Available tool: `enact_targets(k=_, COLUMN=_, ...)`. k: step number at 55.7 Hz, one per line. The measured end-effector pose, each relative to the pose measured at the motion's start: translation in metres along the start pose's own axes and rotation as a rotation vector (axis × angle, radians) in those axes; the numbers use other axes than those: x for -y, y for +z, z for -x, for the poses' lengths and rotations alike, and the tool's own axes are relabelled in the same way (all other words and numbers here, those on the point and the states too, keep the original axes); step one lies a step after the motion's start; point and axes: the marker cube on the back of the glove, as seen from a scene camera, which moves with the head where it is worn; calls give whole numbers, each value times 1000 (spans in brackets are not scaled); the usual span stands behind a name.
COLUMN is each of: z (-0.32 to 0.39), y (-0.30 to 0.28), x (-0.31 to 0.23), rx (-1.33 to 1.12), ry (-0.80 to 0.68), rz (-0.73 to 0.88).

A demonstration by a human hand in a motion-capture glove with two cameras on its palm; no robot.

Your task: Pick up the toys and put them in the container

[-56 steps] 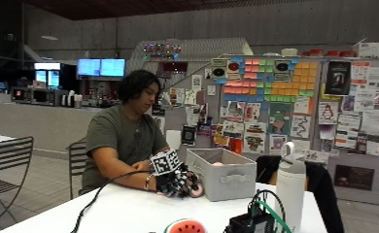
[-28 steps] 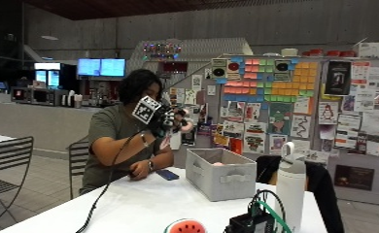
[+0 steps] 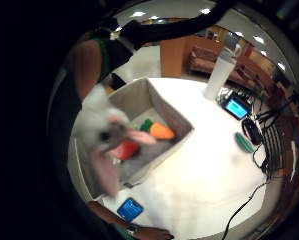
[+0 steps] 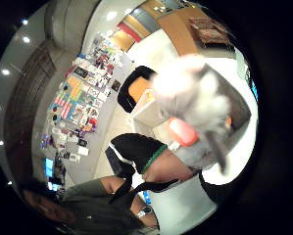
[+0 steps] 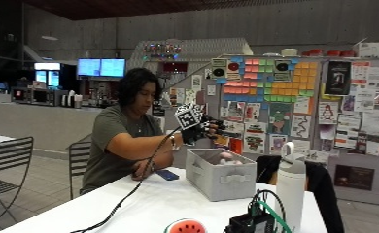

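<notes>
White tabletop (image 5: 157,204) fills the foreground, with a board of coloured papers behind the seated person. At the person's 9 o'clock side the bare hand (image 5: 141,170) rests on the table beside a blue phone (image 5: 167,174). Toward 3 o'clock from it stands the grey fabric container (image 5: 220,174), open-topped, with bare table along its near side and some pale toy showing at its rim. Inside, the little-finger palm view shows an orange carrot toy (image 3: 159,130) with green leaves and a red toy (image 3: 124,150) on the bin floor. A white plush rabbit (image 3: 106,137) with pink ears hangs close under the palm, above the bin's opening. The gloved right hand (image 5: 205,131) sits in the air over the container's far edge; whether its fingers grip the rabbit cannot be told. Further toward 3 o'clock stands a white bottle (image 5: 290,187), apart from the bin.
</notes>
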Motion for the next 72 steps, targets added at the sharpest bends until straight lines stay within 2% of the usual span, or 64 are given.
enact_targets(k=2, z=-5, y=-2, x=-1, rx=97, ry=113, rz=-25)
enact_targets(k=5, z=-27, y=-6, x=-5, rx=137, ry=200, rz=-52)
enact_targets(k=13, z=-118, y=-16, x=-19, rx=83, ry=381, rz=-80)
enact_targets(k=20, z=-209, y=-25, x=-41, rx=33, ry=634, rz=-136)
enact_targets(k=24, z=-262, y=-24, x=-60, rx=69, ry=755, rz=-107)
enact_targets(k=27, z=-309, y=-13, x=-74, rx=37, ry=793, rz=-78)
enact_targets(k=33, z=-374, y=29, x=-97, rx=-158, ry=823, rz=24)
enact_targets(k=37, z=-382, y=65, x=-105, rx=-230, ry=828, rz=151)
enact_targets(k=42, z=-388, y=101, x=-112, rx=-351, ry=758, rz=267)
enact_targets(k=47, z=-390, y=114, x=-112, rx=-506, ry=720, rz=139)
enact_targets(k=59, z=-380, y=104, x=-109, rx=-553, ry=645, rz=-159)
enact_targets(k=66, z=-361, y=97, x=-119, rx=-554, ry=567, rz=-202)
enact_targets(k=72, z=-329, y=89, x=-132, rx=-447, ry=598, rz=-259)
